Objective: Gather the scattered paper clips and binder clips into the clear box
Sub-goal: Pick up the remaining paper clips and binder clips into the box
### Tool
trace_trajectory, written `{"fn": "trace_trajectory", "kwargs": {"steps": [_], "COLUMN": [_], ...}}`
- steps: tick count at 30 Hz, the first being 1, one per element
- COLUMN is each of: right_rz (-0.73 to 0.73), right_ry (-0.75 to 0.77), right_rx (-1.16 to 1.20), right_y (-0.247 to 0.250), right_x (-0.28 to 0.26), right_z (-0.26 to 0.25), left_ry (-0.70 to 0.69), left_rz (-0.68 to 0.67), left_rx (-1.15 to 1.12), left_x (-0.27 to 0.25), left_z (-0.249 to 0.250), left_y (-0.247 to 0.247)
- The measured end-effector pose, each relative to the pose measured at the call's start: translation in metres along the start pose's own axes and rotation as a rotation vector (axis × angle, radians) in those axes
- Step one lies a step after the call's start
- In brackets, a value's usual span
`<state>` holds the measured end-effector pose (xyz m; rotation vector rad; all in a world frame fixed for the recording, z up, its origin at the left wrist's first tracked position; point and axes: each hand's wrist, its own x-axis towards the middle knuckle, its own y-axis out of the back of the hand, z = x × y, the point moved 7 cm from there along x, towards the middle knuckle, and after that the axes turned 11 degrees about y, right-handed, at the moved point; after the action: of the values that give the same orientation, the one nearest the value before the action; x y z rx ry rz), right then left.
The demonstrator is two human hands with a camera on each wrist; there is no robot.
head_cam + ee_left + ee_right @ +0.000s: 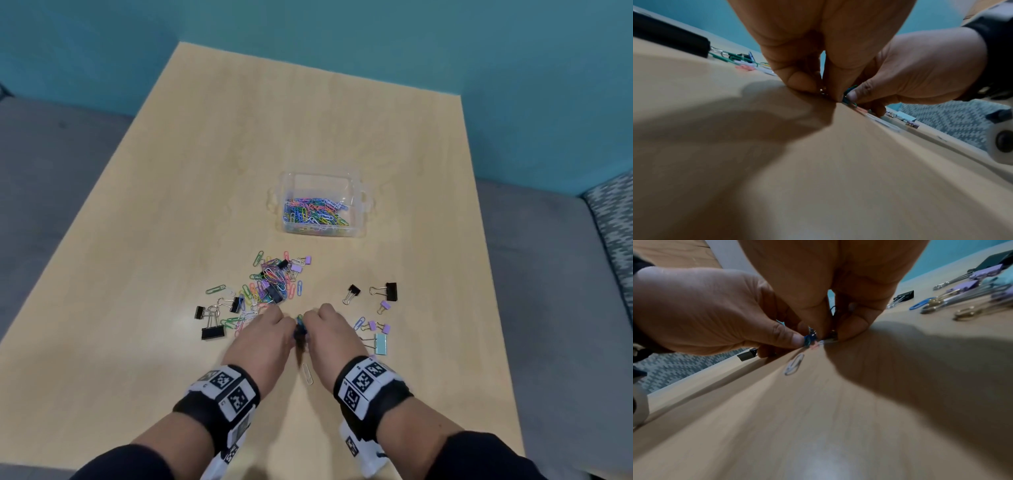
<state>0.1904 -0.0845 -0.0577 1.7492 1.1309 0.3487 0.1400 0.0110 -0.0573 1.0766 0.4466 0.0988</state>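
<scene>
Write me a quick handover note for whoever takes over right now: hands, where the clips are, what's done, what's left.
Left hand and right hand: together near the table's front, both pinching a small bunch of clips.
Clear box: further back, open, holding many paper clips.
Left: the mixed pile, black binder clips on the left, black, purple and pale blue ones on the right, one loose paper clip between the wrists.

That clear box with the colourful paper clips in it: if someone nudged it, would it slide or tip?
The clear box would probably slide, not tip: it sits low and wide on the smooth table. It looks like thin plastic, so likely light. The paper clips only cover its bottom and lie loose, so they would likely shift and rattle.
</scene>
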Motion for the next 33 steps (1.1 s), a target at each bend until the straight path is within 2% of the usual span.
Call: {"fn": "trace_trajectory", "kwargs": {"steps": [6, 12, 16, 18, 21, 24, 27, 29, 31, 33], "right_rz": [-0.052, -0.114, -0.160, -0.161, -0.069, 0.101, 0.269, 0.352, 0.371, 0.318], "right_ry": [-0.018, -0.032, 0.014, -0.011, -0.094, -0.211, -0.244, -0.257, -0.266, -0.279], "right_rx": [0.007, -0.075, -0.110, -0.062, 0.141, 0.381, 0.395, 0.364, 0.411, 0.414], "right_y": [0.005, 0.010, 0.012, 0.018, 0.040, 0.079, 0.134, 0.163, 0.174, 0.174], "right_x": [-0.003, -0.003, -0.002, -0.001, 0.008, 0.030, 0.069, 0.094, 0.114, 0.121], "right_z": [-0.001, 0.002, 0.002, 0.006, 0.019, 0.043, 0.062, 0.071, 0.076, 0.079], "left_ry": [-0.049, -0.023, 0.077, 0.165, 0.246, 0.248, 0.226, 0.234, 0.221, 0.214], "left_rz": [-0.047, -0.110, -0.126, -0.169, -0.187, -0.092, 0.075, 0.132, 0.129, 0.108], "left_rx": [0.142, 0.176, 0.138, 0.027, -0.208, -0.296, -0.335, -0.435, -0.502, -0.527], "left_x": [0.001, 0.000, 0.005, 0.007, 0.015, 0.045, 0.093, 0.124, 0.146, 0.155], "left_z": [-0.001, -0.010, -0.014, -0.014, -0.011, -0.003, 0.010, 0.017, 0.023, 0.022], "left_y": [-0.007, -0.006, -0.001, 0.007, 0.034, 0.076, 0.120, 0.137, 0.141, 0.137]}}
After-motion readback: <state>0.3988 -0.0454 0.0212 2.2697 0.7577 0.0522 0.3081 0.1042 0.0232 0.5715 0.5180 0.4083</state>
